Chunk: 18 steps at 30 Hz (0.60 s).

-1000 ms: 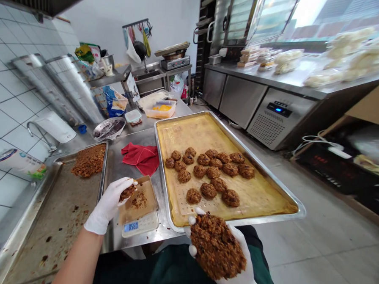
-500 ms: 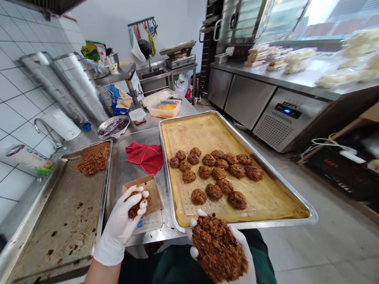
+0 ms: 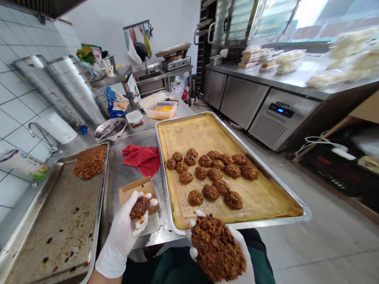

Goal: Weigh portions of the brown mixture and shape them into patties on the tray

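My left hand (image 3: 124, 232), in a white glove, is closed around a small lump of brown oat dough (image 3: 139, 207) just above the scale (image 3: 150, 224) and its cardboard sheet (image 3: 136, 189). My right hand (image 3: 242, 280), also gloved, cradles a large mass of the same dough (image 3: 217, 249) near my body, palm up with fingers curled under it. Beyond it lies a big baking tray (image 3: 296, 207) lined with a yellow mat, carrying several shaped dough balls (image 3: 211, 173).
A second metal tray (image 3: 64, 220) on the left holds a pile of dough (image 3: 89, 161) at its far end. A red cloth (image 3: 142, 157) lies between the trays. Containers, a metal bowl (image 3: 109, 129) and a faucet (image 3: 42, 134) sit farther back. Steel counters stand to the right.
My left hand lifted a small dough portion off the cardboard on the scale and drew it back toward me, turning it palm-up. My right hand kept holding the big mass.
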{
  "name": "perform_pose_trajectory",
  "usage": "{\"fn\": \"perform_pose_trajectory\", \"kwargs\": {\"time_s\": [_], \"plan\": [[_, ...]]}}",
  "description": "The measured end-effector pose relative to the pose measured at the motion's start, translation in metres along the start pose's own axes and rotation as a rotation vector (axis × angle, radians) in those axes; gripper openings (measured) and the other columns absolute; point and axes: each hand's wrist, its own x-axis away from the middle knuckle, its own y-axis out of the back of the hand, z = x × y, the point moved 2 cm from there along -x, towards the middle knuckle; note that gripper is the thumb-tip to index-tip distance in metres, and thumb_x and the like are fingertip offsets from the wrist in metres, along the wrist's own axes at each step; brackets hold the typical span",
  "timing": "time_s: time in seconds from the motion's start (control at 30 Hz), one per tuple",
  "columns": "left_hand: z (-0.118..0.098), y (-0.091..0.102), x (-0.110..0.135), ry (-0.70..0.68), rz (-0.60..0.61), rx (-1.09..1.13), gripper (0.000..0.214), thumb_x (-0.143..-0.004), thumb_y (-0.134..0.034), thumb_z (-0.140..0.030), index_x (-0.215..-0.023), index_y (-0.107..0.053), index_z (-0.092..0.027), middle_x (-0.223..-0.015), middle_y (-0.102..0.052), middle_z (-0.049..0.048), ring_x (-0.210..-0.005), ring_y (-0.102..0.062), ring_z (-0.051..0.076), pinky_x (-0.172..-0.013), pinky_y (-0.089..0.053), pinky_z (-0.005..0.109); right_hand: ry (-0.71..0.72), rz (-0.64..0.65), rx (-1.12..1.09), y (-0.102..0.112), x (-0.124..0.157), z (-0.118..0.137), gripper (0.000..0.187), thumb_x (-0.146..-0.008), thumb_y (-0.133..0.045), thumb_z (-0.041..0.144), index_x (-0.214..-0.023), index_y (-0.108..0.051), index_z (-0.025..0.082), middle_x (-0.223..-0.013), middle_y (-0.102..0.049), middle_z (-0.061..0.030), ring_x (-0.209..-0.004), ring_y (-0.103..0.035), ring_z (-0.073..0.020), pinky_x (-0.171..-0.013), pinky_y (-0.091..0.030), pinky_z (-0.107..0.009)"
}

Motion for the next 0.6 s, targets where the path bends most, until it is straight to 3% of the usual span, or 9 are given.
{"fn": "perform_pose_trajectory", "kwargs": {"time_s": [0.07, 0.13, 0.23, 0.33, 0.43, 0.5, 0.6], "plan": [[0.004, 0.002, -0.003, -0.027, -0.031, 0.031, 0.043, -0.088, -0.063, -0.058, -0.084, -0.063, -0.015, -0.073, -0.071, 0.0070, -0.034, -0.038, 0.003, -0.032, -0.026, 0.016, 0.008, 0.019, -0.004, 0.003, -0.001, 0.000, 0.045, -0.079, -0.062, 0.054, -0.112, -0.074, 0.025, -0.117, -0.077, -0.0085, -0.107, -0.072, -0.0302, -0.088, -0.054, -0.048], [0.008, 0.002, -0.006, -0.047, -0.066, 0.057, 0.050, -0.083, -0.064, -0.065, -0.075, -0.060, -0.016, -0.061, -0.065, 0.0040, -0.039, -0.049, 0.008, -0.036, -0.036, 0.018, 0.009, 0.037, -0.005, 0.004, -0.002, 0.001, 0.045, -0.080, -0.061, 0.054, -0.114, -0.074, 0.025, -0.118, -0.077, -0.0089, -0.107, -0.072, -0.0303, -0.088, -0.053, -0.049], [0.012, 0.000, -0.005, -0.069, -0.058, 0.021, 0.035, -0.074, -0.082, -0.044, -0.083, -0.062, -0.016, -0.078, -0.073, 0.0070, -0.067, -0.069, 0.017, -0.056, -0.053, 0.022, 0.001, 0.032, -0.016, 0.002, -0.003, 0.001, 0.046, -0.080, -0.061, 0.053, -0.114, -0.074, 0.025, -0.119, -0.076, -0.0090, -0.108, -0.071, -0.0302, -0.089, -0.053, -0.049], [0.015, 0.000, -0.003, -0.073, -0.016, -0.056, 0.031, -0.072, -0.084, -0.021, -0.094, -0.064, -0.016, -0.102, -0.075, 0.0102, -0.073, -0.069, 0.013, -0.059, -0.051, 0.018, 0.005, 0.029, -0.015, -0.001, -0.002, 0.002, 0.047, -0.080, -0.061, 0.053, -0.115, -0.073, 0.024, -0.120, -0.076, -0.0099, -0.107, -0.072, -0.0302, -0.088, -0.053, -0.048], [0.014, 0.002, -0.003, -0.110, -0.031, -0.088, 0.030, -0.074, -0.081, -0.018, -0.098, -0.065, -0.016, -0.098, -0.075, 0.0088, -0.063, -0.062, 0.007, -0.052, -0.044, 0.014, 0.005, 0.029, -0.004, -0.001, 0.000, 0.002, 0.049, -0.079, -0.062, 0.054, -0.116, -0.073, 0.025, -0.120, -0.076, -0.0094, -0.107, -0.072, -0.0300, -0.088, -0.053, -0.048], [0.012, 0.002, -0.005, -0.104, -0.004, -0.064, 0.034, -0.073, -0.082, -0.019, -0.102, -0.065, -0.015, -0.100, -0.073, 0.0087, -0.067, -0.063, 0.008, -0.054, -0.045, 0.015, -0.003, 0.024, 0.002, 0.001, 0.001, 0.003, 0.047, -0.079, -0.061, 0.054, -0.115, -0.074, 0.026, -0.121, -0.076, -0.0081, -0.108, -0.071, -0.0300, -0.089, -0.052, -0.048], [0.012, -0.004, -0.008, -0.042, 0.006, 0.034, 0.028, -0.076, -0.081, -0.033, -0.088, -0.064, -0.015, -0.083, -0.069, 0.0042, -0.065, -0.062, 0.011, -0.050, -0.044, 0.017, -0.009, 0.023, 0.004, 0.003, 0.001, 0.004, 0.045, -0.079, -0.061, 0.055, -0.112, -0.075, 0.028, -0.120, -0.076, -0.0058, -0.110, -0.070, -0.0295, -0.091, -0.051, -0.047]]}}
